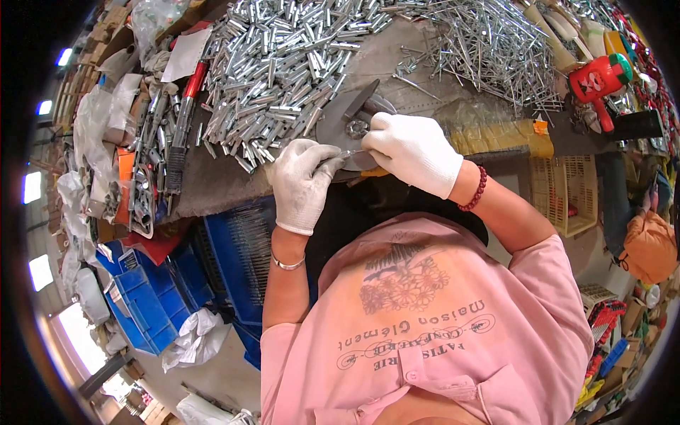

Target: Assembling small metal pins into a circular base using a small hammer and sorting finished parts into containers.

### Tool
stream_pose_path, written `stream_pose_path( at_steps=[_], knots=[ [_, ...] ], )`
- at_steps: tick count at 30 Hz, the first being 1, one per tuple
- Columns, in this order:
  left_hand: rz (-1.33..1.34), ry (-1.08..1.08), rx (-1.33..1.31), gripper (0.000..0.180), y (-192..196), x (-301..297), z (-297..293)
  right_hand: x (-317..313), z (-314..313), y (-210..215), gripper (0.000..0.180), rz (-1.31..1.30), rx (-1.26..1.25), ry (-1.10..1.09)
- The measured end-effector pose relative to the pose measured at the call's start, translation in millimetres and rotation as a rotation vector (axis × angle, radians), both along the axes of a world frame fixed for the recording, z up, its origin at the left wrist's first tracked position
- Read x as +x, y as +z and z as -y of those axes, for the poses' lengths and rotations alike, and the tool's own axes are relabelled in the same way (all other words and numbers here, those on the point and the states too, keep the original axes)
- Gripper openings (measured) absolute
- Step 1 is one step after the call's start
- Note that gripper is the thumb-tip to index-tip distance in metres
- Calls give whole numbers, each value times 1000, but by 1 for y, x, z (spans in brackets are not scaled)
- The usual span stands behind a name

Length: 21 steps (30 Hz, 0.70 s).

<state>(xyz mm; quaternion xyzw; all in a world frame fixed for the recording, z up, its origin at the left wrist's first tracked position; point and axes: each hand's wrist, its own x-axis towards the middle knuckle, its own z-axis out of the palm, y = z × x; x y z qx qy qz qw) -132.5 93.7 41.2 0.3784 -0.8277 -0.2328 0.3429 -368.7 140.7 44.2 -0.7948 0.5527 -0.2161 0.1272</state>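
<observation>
My left hand [300,183], in a white knit glove, is closed in a pinch on one end of a small, thin metal piece [348,153]. The other end meets the fingertips of my right hand [418,150], gloved the same way and also pinched closed. My fingers cover most of the piece, so its exact kind is unclear. Just beyond the hands is a round grey metal plate [330,127] with a dark upright bar [362,99]. A big heap of short shiny metal tubes [283,64] lies beyond my left hand. Thin metal rods [489,53] are piled at the far right.
A red-handled tool [195,79] and a tray of metal parts [144,191] lie at the left. Blue plastic crates [145,304] stand below the bench there. To the right are a red and green bottle-like object [599,78] and a cream plastic basket [567,191].
</observation>
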Motion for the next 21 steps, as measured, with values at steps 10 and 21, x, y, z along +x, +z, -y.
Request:
stream_pose_path(
  at_steps=[10, 21],
  knots=[
    [-5, -15, -85, 17, -8, -9, -5, -2, 4, 0, 9, -22, -92, 102],
    [-28, 41, -136, 22, -9, -11, -13, -62, 32, -3, 13, -46, -127, -432]
  ],
)
